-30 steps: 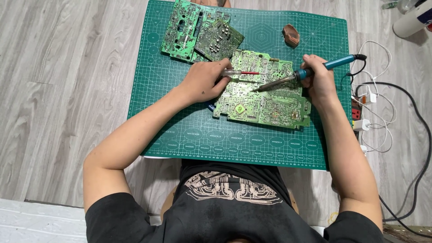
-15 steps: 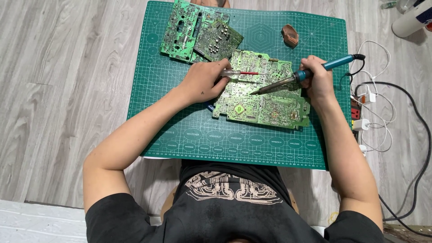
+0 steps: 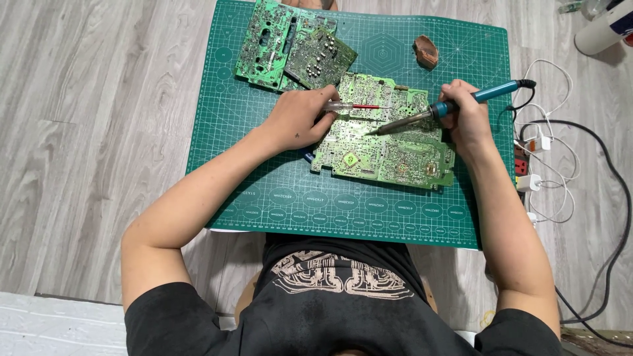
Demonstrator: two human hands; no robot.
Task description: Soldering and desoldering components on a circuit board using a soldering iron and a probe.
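The person is sitting over a green mat [image 3: 277, 198] lying on a grey wood floor [image 3: 92, 132]. The left hand [image 3: 297, 118] is closing around a screwdriver [image 3: 356, 106] with a red shaft, laying it across the top of a large circuit board [image 3: 389, 148] in the middle of the mat. The right hand [image 3: 468, 118] is gripping a blue soldering iron [image 3: 455, 105], its tip touching the board's centre. Two smaller boards [image 3: 290, 46] are lying overlapped at the mat's far edge, near a brown lump [image 3: 426, 51]. White cables [image 3: 547, 138] are trailing on the floor just right of the mat.
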